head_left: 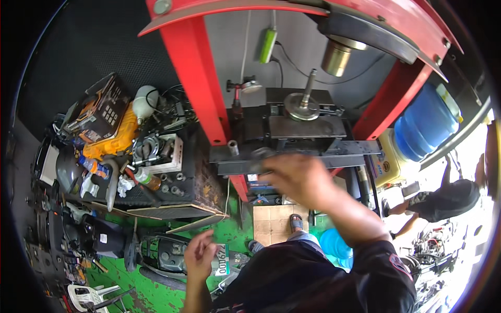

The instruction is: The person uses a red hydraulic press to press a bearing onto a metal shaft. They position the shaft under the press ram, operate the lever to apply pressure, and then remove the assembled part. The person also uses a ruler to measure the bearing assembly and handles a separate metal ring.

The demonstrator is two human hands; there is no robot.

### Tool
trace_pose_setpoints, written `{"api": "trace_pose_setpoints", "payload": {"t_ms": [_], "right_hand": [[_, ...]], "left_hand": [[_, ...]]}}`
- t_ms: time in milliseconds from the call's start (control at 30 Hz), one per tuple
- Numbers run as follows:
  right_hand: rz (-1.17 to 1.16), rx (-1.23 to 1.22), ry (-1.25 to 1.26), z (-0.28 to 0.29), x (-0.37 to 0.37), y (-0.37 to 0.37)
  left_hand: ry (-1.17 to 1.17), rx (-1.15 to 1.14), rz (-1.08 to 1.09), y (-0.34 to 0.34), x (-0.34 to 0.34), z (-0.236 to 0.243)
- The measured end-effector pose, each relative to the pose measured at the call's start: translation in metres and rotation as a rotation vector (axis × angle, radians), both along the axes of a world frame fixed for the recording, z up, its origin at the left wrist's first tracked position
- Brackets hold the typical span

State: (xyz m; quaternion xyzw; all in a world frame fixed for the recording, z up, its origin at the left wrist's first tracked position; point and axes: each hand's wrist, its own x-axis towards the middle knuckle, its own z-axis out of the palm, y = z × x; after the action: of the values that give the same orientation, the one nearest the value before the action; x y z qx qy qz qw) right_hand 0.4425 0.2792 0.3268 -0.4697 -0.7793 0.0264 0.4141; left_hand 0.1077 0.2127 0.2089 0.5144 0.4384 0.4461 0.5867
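Note:
My right hand (300, 177) reaches over the front beam (334, 166) of a red press. Its fingers are closed on a small dark metal part (259, 156), smeared by motion, so its exact kind cannot be made out. My left hand (200, 255) is low on the left, fingers loosely bent and apart, holding nothing I can see. Behind the right hand, a round metal disc with an upright shaft (309, 89) rests on a flat steel plate (308, 127). A brassy press ram (337, 58) hangs above and to its right. A small metal sleeve (233, 148) stands on the beam's left end.
Red press posts (195, 78) flank the bed. At left, a workbench (207, 185) carries a box (99, 112), sockets and bottles. A motorcycle (164, 253) stands below it. Blue water jugs (425, 122) are at right, near another person (449, 201) bending over parts.

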Motion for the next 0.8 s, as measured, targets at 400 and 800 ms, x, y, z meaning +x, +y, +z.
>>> {"api": "trace_pose_setpoints", "payload": {"t_ms": [400, 800], "right_hand": [[-0.251, -0.160, -0.179, -0.001, 0.175, 0.020], [-0.315, -0.055, 0.136, -0.029, 0.184, 0.007]], "left_hand": [[0.732, 0.727, -0.140, 0.227, 0.340, 0.125], [0.660, 0.806, -0.050, 0.254, 0.372, 0.083]]}}
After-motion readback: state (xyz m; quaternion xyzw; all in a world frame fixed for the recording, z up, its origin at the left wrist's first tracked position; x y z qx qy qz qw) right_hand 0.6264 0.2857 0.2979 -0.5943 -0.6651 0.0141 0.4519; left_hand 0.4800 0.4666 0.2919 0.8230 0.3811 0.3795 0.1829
